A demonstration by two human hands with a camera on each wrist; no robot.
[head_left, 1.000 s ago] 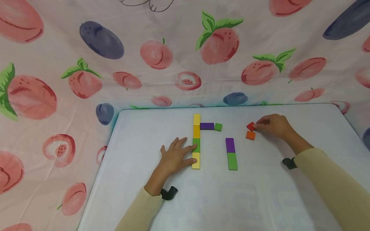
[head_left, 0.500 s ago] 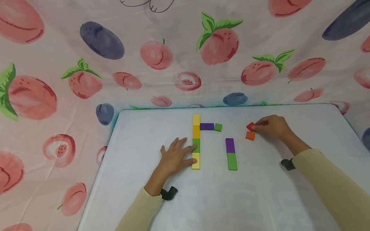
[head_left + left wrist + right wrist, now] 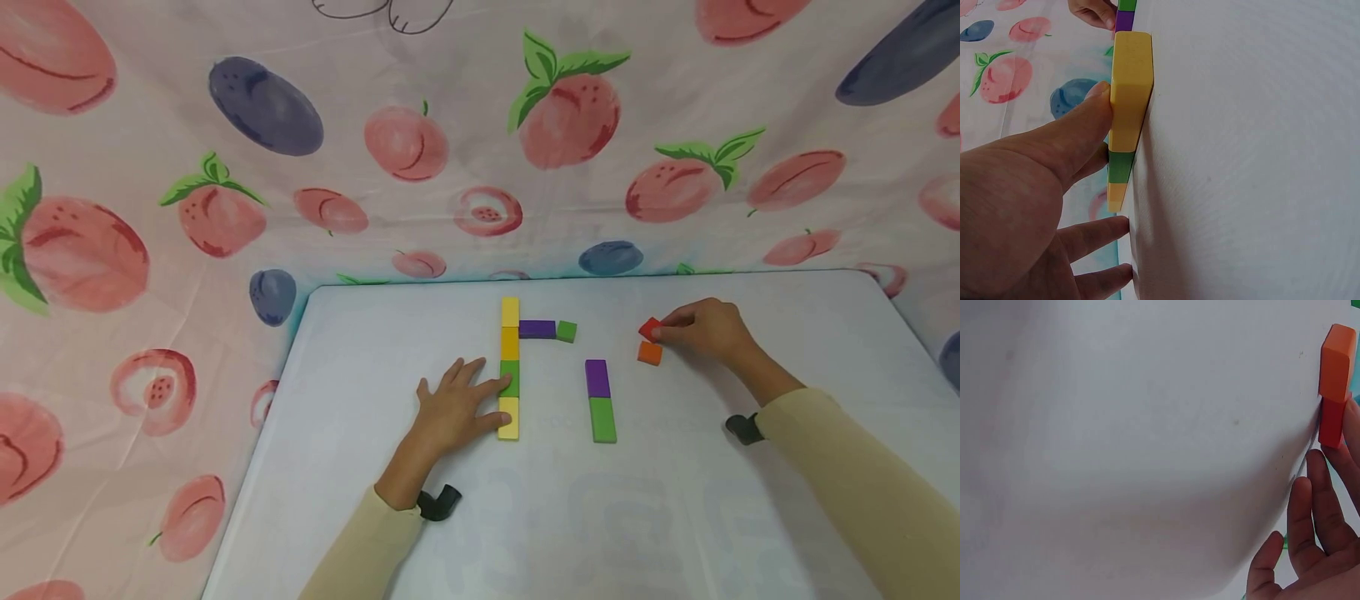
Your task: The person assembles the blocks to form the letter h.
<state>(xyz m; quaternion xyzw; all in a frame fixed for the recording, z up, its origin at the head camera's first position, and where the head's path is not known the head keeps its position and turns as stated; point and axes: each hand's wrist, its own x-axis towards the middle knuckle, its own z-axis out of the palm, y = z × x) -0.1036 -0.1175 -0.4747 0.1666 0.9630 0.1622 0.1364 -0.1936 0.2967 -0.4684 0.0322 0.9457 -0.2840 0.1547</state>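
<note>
My left hand [image 3: 448, 415] lies with spread fingers beside an upright column of blocks. Its thumb is on the lowest yellow block [image 3: 510, 431] and its index finger on the green block [image 3: 509, 369] above. Higher in that column are a dark yellow block [image 3: 509, 343] and a pale yellow one [image 3: 510, 312]. At the right, the thumb and index finger of my right hand [image 3: 708, 329] pinch a small red block [image 3: 647, 328], which sits turned like a diamond. Right below it, an orange block [image 3: 649, 354] meets its lower corner; both show in the right wrist view.
A purple block [image 3: 537, 329] and a small tilted green block [image 3: 566, 332] extend rightward from the column. Between the hands, a second purple block [image 3: 597, 378] stands end to end with a longer green block [image 3: 603, 419]. Fruit-print cloth [image 3: 480, 125] hangs behind the white table [image 3: 570, 533].
The right hand and sleeve have shifted very slightly left, with the red block edging closer to the orange one. My left hand and the other blocks stay put.
</note>
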